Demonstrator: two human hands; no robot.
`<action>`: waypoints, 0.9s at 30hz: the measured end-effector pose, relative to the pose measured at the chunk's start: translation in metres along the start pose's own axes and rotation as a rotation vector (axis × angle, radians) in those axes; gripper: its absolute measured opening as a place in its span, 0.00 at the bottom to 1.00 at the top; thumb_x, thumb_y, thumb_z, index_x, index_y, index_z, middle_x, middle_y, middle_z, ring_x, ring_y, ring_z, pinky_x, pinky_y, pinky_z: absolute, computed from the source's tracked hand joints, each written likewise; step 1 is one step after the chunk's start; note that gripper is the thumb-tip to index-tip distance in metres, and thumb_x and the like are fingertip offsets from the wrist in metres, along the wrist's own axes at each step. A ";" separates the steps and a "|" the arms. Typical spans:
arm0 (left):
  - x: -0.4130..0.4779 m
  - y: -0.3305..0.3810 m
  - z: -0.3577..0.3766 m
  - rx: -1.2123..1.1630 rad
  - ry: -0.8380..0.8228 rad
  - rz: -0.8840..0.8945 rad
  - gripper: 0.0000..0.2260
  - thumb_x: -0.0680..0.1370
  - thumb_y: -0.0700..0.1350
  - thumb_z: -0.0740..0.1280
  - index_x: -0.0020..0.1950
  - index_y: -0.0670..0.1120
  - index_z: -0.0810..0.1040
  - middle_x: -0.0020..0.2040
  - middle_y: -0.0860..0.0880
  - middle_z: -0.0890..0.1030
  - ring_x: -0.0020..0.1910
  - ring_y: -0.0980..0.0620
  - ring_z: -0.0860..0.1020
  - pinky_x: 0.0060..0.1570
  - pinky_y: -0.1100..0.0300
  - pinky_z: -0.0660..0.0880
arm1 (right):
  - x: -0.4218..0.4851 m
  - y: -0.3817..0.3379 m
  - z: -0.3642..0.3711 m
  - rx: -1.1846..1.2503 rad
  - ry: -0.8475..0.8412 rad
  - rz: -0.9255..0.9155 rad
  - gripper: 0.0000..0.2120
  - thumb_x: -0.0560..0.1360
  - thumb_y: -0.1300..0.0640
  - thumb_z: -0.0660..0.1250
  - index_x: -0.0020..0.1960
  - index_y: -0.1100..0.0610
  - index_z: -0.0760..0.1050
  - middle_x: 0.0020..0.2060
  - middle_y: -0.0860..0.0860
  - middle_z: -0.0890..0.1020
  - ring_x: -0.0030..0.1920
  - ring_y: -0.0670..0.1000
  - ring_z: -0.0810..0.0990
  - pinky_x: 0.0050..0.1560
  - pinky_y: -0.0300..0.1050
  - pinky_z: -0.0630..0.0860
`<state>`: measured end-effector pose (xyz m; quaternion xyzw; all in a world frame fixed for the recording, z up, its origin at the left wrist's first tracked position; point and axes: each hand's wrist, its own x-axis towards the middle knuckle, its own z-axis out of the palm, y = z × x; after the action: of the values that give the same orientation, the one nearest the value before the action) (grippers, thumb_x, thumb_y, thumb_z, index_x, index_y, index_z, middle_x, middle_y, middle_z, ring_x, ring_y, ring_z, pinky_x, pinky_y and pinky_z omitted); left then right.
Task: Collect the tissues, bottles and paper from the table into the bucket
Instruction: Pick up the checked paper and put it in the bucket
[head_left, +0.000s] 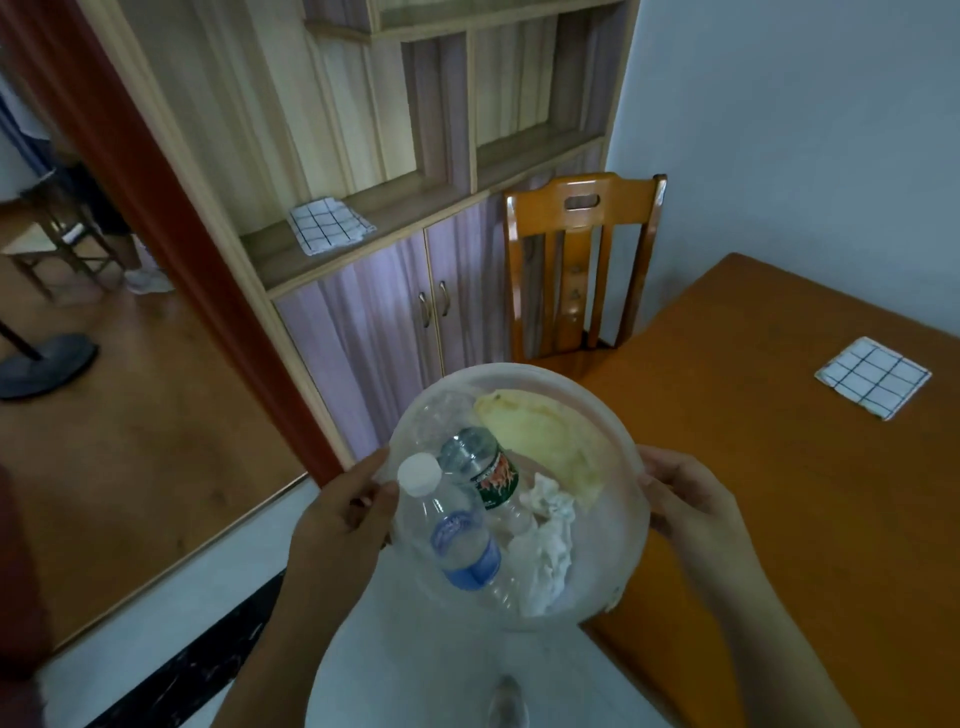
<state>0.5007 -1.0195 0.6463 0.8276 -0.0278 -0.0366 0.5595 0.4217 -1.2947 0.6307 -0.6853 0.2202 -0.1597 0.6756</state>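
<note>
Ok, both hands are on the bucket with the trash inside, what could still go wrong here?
1. The bucket is held off the table by its rim alone, left hand and right hand; a slip could tip it.
2. The blue-label bottle pokes its cap up near the rim by the left hand, so a tilt could spill it.
3. The crumpled tissues lie loose and could fall out.
</note>
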 end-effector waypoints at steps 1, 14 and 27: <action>0.015 0.003 0.005 -0.004 -0.006 -0.009 0.15 0.76 0.41 0.64 0.62 0.52 0.76 0.44 0.46 0.81 0.39 0.50 0.80 0.43 0.53 0.79 | 0.015 -0.002 0.001 0.003 0.000 0.001 0.07 0.73 0.58 0.65 0.49 0.50 0.79 0.47 0.47 0.82 0.45 0.47 0.81 0.42 0.48 0.79; 0.174 0.017 0.042 0.030 -0.123 0.026 0.22 0.76 0.41 0.65 0.45 0.73 0.75 0.36 0.60 0.80 0.36 0.50 0.80 0.39 0.48 0.79 | 0.136 -0.005 0.027 -0.007 0.101 0.055 0.07 0.74 0.60 0.65 0.48 0.51 0.79 0.45 0.44 0.83 0.45 0.48 0.82 0.37 0.42 0.79; 0.381 0.012 0.034 -0.008 -0.390 0.133 0.18 0.74 0.41 0.67 0.51 0.66 0.75 0.38 0.52 0.80 0.37 0.54 0.79 0.41 0.51 0.77 | 0.232 -0.024 0.130 0.037 0.399 0.112 0.10 0.74 0.65 0.63 0.47 0.51 0.77 0.47 0.53 0.81 0.47 0.53 0.81 0.39 0.42 0.76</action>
<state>0.8767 -1.0886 0.6334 0.7990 -0.1899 -0.1591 0.5479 0.6884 -1.3043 0.6319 -0.6141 0.3842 -0.2585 0.6391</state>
